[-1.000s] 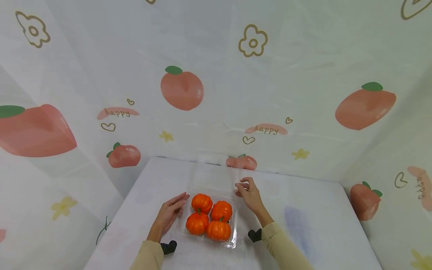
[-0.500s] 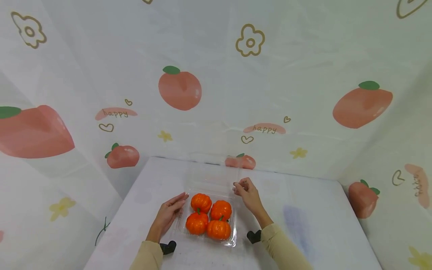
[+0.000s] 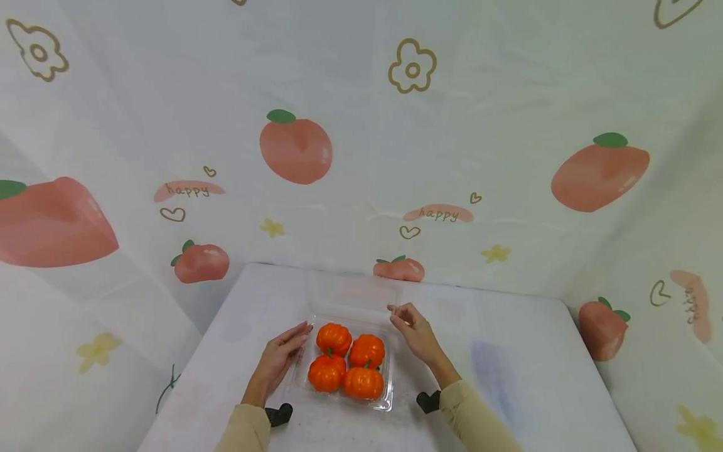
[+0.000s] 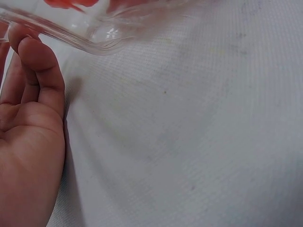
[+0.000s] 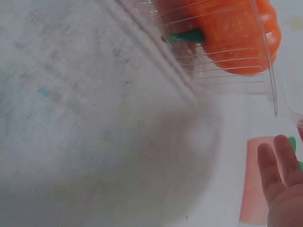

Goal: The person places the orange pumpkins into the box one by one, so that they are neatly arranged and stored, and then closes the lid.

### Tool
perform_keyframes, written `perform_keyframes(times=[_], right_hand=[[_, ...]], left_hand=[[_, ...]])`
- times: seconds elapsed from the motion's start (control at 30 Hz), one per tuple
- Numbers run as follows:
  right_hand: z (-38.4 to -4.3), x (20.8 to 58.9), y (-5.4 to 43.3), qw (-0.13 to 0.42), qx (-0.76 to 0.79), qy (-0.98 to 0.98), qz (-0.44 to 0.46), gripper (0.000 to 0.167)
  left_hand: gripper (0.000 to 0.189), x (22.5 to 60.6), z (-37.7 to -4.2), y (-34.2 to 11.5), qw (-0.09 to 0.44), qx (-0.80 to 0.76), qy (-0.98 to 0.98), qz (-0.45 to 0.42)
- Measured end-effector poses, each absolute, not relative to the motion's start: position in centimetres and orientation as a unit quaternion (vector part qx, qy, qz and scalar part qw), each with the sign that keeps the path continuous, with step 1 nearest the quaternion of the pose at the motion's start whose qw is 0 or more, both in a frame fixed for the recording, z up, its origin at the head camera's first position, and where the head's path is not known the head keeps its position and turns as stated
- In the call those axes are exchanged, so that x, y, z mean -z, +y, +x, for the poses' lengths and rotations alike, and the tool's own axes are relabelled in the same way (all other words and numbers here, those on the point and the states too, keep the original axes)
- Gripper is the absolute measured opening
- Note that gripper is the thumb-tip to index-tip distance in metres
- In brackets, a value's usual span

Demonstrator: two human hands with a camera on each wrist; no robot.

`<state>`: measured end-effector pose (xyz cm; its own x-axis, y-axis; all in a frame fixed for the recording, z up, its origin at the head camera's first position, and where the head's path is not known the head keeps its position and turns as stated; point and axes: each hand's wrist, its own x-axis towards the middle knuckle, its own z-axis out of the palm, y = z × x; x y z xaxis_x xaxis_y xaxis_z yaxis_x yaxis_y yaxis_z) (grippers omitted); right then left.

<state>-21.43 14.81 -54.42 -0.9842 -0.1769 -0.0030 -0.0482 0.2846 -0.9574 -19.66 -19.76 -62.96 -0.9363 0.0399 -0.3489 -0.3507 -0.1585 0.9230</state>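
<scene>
A clear plastic clamshell box (image 3: 367, 405) sits on the table with several small orange pumpkins (image 3: 363, 383) in it, their stems green. Its transparent lid (image 3: 350, 292) stands raised at the far side. Along the box's left side lies my left hand (image 3: 277, 359), fingers mostly extended, fingertips at the rim. The left wrist view has the hand (image 4: 35, 94) with slightly bent fingers beneath the clear rim (image 4: 71, 40). At the lid's right edge, my right hand (image 3: 417, 333) pinches with thumb and forefinger. In the right wrist view, two other fingers of this hand (image 5: 286, 189) extend freely.
A white-covered table (image 3: 531, 358) extends around the box. Behind and beside it hang white cloth walls (image 3: 350, 138) printed with peaches, flowers and hearts. Black wrist mounts (image 3: 429, 402) sit by the beige sleeves (image 3: 477, 414).
The raised lid's top edge has come down a little, and my right hand has lowered slightly with it. My left hand, the box and the pumpkins stay in place. The head view has shifted slightly.
</scene>
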Motion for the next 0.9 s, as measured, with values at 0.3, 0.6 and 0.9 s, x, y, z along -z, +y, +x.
perform_keyframes(times=[0.3,0.6,0.9], right_hand=[[-21.4,56.6,14.8,0.017,0.575,0.816,-0.064,0.008],[-21.3,58.4,15.5,0.011,0.544,0.837,-0.062,0.009],[-21.0,58.5,16.0,0.015,0.527,0.847,-0.068,0.009]], left_hand=[[0.062,63.1,-19.6,-19.9,0.132,-0.748,0.639,-0.118],[0.058,63.2,-19.7,-19.9,0.125,-0.738,0.653,-0.115],[0.063,63.2,-19.8,-19.9,0.134,-0.747,0.639,-0.126]])
